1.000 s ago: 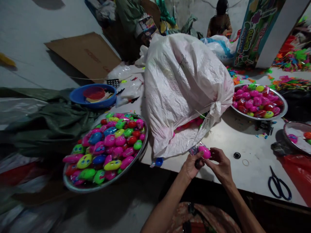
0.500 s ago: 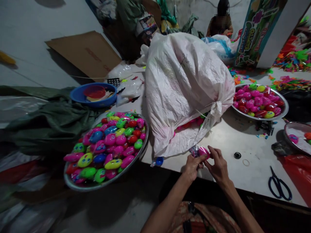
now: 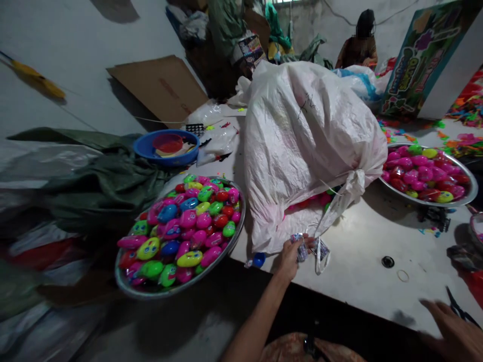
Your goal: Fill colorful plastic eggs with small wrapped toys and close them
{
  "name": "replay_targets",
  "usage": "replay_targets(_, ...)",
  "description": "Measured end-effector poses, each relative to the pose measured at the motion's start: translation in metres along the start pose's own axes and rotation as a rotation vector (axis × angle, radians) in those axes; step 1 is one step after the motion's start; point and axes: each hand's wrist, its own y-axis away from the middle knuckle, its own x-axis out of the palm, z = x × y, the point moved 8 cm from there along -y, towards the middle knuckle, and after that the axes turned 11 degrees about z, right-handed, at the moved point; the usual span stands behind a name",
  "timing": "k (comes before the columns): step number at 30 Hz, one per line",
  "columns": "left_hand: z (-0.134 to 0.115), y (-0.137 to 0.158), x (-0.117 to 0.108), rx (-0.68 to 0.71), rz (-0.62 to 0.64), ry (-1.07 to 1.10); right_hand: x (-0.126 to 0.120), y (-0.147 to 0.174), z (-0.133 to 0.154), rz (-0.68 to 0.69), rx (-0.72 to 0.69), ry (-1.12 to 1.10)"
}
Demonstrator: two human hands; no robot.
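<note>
My left hand (image 3: 290, 259) is at the table's front edge, closed on a small shiny purple-and-silver packet (image 3: 301, 250). Beside its fingertips another such packet (image 3: 320, 249) lies by a white strip hanging from the sack. A large white woven sack (image 3: 302, 151) stands just behind, with pink pieces showing at its mouth. Far to the right, my right hand (image 3: 453, 327) is blurred, its fingers spread and apparently bare, close to dark-handled scissors (image 3: 458, 307). A blue piece (image 3: 258, 259) sits left of my left hand.
At left a metal basin (image 3: 130, 291) is heaped with colourful egg-shaped toys; a similar basin (image 3: 471, 193) stands at right. A blue tub (image 3: 141, 146), black ring (image 3: 387, 261), rubber band (image 3: 402, 275) and printed box (image 3: 411, 60) are about. A person (image 3: 356, 50) sits at the back.
My hands have parted. The right one has swung right to the scissors, while the left stays near the sack. The pink egg-shaped piece between them is out of sight. The view has shifted left.
</note>
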Motion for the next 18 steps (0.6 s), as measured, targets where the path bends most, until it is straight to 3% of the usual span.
replay_targets(1,-0.006,-0.002,-0.007,0.035,-0.03,-0.047,0.001,-0.027,0.029,0.003,-0.071,-0.01)
replay_targets(4,-0.015,-0.002,-0.021,0.083,-0.108,-0.18,0.01,-0.128,0.156,0.031,-0.328,-0.1)
replay_targets(6,-0.019,0.001,-0.029,0.114,-0.174,-0.224,0.019,-0.191,0.229,0.014,-0.349,-0.033)
replay_targets(8,-0.024,0.006,-0.035,0.159,-0.233,-0.229,0.03,-0.232,0.279,0.009,-0.375,-0.028)
replay_targets(10,-0.028,0.01,-0.038,0.176,-0.25,-0.206,0.037,-0.252,0.301,-0.007,-0.387,-0.061)
replay_targets(12,-0.029,0.011,-0.039,0.165,-0.228,-0.165,0.04,-0.257,0.302,-0.031,-0.374,-0.109)
replay_targets(18,-0.025,0.012,-0.042,0.145,-0.222,-0.138,0.034,-0.225,0.259,-0.036,-0.278,-0.356)
